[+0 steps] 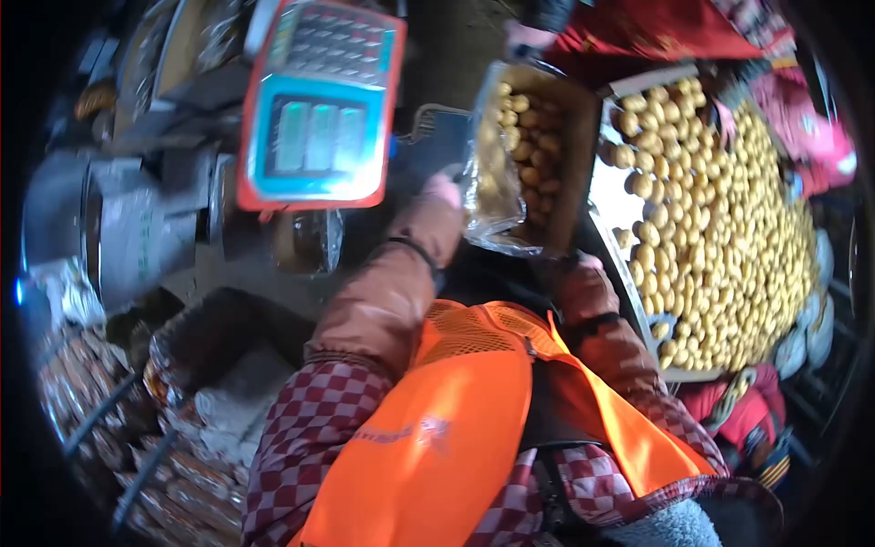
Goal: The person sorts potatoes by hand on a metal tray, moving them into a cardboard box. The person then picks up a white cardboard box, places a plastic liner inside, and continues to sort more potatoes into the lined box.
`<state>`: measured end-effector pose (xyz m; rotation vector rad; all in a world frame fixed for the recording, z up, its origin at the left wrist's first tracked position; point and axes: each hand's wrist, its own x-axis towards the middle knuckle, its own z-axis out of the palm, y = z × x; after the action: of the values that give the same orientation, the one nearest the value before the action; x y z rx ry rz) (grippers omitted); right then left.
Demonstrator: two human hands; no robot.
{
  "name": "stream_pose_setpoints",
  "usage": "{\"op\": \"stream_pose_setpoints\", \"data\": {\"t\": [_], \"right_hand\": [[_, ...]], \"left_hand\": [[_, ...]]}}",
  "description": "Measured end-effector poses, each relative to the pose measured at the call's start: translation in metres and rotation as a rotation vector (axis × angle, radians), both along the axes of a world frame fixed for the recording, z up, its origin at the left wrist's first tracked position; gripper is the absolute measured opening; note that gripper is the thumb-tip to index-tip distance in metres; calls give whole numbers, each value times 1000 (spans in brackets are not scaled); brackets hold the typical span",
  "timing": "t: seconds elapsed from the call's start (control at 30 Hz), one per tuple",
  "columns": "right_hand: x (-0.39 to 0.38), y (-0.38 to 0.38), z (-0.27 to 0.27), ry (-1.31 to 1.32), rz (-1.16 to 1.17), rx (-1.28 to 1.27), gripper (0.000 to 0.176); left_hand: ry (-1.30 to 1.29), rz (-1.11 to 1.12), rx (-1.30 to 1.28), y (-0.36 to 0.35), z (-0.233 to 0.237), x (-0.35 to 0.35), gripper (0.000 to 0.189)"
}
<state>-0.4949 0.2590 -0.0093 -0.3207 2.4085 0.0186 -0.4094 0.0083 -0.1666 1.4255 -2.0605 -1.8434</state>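
An open cardboard box (574,150) lined with clear plastic (492,182) holds small round yellow-brown produce (538,146) that looks like potatoes. My left hand (444,190) is at the box's left side, against the plastic, its fingers blurred. Near the box's lower right corner is my right hand (588,264), mostly hidden below the edge. To the left of the box, a red and blue digital scale display (319,118) stands beyond my left sleeve. Behind my left hand shows part of a flat grey-blue surface (437,141).
A large sorting table (612,187) piled with the same produce stands at the right. Co-workers in red and pink (793,118) are at its far side, another (743,410) at its near right. Boxes (137,228) and plastic-wrapped goods (173,474) lie at the left.
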Motion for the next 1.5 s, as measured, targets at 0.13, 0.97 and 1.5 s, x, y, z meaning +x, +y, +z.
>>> {"op": "stream_pose_setpoints", "data": {"t": [0.13, 0.97, 1.5], "right_hand": [[-4, -14, -24, -101, 60, -230, 25], [117, -119, -45, -1142, -52, -931, 32], [206, -290, -95, -1134, -83, -868, 32]], "left_hand": [[-203, 17, -58, 47, 73, -36, 33], [-642, 303, 28, -10, -127, 621, 39], [-477, 667, -1301, -446, 220, 610, 24]]}}
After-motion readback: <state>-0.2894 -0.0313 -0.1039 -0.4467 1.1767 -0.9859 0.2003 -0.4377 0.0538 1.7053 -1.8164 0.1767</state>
